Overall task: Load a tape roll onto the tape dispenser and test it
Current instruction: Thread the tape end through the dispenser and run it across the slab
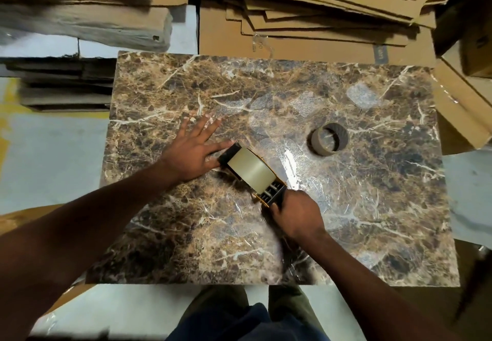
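A tape dispenser (pixel 271 193) with a black and yellow frame lies tilted on the brown marble table (pixel 346 221), with a pale tape roll (pixel 250 169) mounted on it. My right hand (pixel 295 214) grips its handle at the lower right end. My left hand (pixel 195 149) rests flat on the table with fingers spread, its thumb side touching the dispenser's black front end (pixel 229 154). An empty cardboard tape core (pixel 328 139) stands on the table to the right, apart from both hands.
Shiny strips of clear tape (pixel 292 162) stick to the table surface around the dispenser. Stacks of flattened cardboard (pixel 332 8) lie beyond the table's far edge, and more boxes (pixel 460 106) sit at the right. Wrapped bundles (pixel 85 26) lie at the far left.
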Tool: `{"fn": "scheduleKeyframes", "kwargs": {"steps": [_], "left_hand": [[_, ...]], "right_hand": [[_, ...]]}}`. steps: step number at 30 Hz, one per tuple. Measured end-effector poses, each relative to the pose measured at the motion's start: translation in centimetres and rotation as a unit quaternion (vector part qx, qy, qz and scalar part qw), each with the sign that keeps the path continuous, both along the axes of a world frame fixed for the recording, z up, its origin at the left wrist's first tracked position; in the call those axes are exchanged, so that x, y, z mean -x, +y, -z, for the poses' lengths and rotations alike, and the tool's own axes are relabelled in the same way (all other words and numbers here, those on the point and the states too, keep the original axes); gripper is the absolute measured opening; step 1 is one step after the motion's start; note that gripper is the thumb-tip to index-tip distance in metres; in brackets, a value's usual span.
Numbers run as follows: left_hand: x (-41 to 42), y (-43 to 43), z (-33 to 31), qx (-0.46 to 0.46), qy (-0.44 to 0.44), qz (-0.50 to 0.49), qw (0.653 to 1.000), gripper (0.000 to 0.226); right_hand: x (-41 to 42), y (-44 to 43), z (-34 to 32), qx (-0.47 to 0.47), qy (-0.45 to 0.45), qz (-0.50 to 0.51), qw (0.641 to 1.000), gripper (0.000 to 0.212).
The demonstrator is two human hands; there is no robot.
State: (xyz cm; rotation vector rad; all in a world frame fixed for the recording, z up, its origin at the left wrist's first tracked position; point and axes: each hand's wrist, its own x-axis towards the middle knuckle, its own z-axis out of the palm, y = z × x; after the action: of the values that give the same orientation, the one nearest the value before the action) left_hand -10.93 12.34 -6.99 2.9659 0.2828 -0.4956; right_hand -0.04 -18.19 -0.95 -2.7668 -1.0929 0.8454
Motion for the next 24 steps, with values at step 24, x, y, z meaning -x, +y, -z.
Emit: {"fn": "scheduleKeyframes", "kwargs": {"steps": [24], "left_hand": [[-1.1, -6.3, -1.8, 0.043, 0.019, -0.18, 0.982, 0.094]], "right_hand": [[0.1, -5.5, -3.2, 0.07, 0.025, -0.015, 0.997, 0.033]]}}
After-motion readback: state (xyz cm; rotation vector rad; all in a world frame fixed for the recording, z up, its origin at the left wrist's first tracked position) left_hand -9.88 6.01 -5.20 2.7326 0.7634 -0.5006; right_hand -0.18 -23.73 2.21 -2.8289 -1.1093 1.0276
